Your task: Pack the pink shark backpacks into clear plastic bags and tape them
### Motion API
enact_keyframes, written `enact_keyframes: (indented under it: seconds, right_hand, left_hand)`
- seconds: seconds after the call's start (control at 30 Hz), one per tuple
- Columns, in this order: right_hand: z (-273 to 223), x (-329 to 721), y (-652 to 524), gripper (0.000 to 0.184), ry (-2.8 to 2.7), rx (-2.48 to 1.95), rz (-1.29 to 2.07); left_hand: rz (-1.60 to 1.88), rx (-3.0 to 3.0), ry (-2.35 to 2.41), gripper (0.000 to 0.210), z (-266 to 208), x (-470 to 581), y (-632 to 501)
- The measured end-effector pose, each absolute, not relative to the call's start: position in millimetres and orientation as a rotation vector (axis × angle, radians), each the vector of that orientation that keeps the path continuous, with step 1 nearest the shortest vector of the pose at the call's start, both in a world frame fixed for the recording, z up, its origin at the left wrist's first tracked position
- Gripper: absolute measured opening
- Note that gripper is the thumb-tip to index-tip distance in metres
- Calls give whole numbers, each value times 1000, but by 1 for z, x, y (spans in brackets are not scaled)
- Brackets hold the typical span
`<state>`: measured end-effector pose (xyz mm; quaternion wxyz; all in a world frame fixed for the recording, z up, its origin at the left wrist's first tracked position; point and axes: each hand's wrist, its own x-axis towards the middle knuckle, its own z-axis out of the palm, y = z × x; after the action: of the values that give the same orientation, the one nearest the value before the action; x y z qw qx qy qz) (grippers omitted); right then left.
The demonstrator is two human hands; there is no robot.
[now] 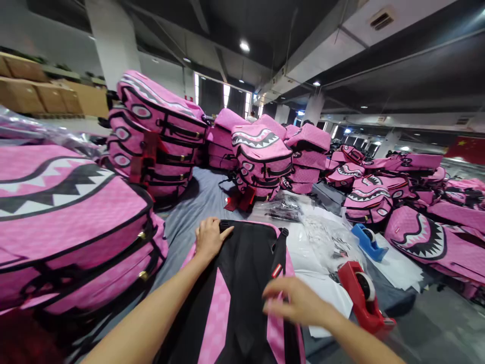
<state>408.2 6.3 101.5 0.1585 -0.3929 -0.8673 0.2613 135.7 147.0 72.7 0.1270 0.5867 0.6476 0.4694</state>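
A black-backed pink backpack [246, 283] lies in front of me with its back panel and shoulder straps facing up. My left hand [209, 236] grips its far left edge beside a black buckle, the thumb stretched over the black fabric. Over the right strap, which carries a small red tag [277, 270], hovers my right hand [295, 301]. It is slightly blurred, with fingers apart and nothing visible in them. Whether it touches the strap is not clear.
Pink backpacks with shark-mouth prints [68, 202] are stacked at left, with another stack [261, 151] behind. To the right are a red tape dispenser [364, 298], a blue one [369, 242], white paper sheets [401, 270] and clear plastic bags [326, 235]. Cardboard boxes [49, 98] stand far left.
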Motion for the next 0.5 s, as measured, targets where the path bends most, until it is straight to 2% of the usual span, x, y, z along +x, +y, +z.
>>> enact_keyframes:
  seconds: [0.1, 0.2, 0.27, 0.37, 0.5]
  right_hand:
    - [120, 435, 79, 34, -1991, -1865, 300]
    - [122, 430, 140, 37, -1825, -2098, 165]
    - [121, 412, 160, 28, -1868, -2059, 163]
    - [118, 385, 153, 16, -1955, -1925, 79]
    - [112, 378, 114, 13, -2062, -1521, -147]
  left_hand:
    - [1312, 1951, 1884, 41, 75, 144, 143]
    - [1113, 2377, 1633, 33, 80, 161, 144]
    - [976, 2513, 1408, 23, 79, 178, 147]
    - [867, 2548, 1182, 22, 72, 202, 154]
    - [845, 2547, 905, 19, 60, 219, 157]
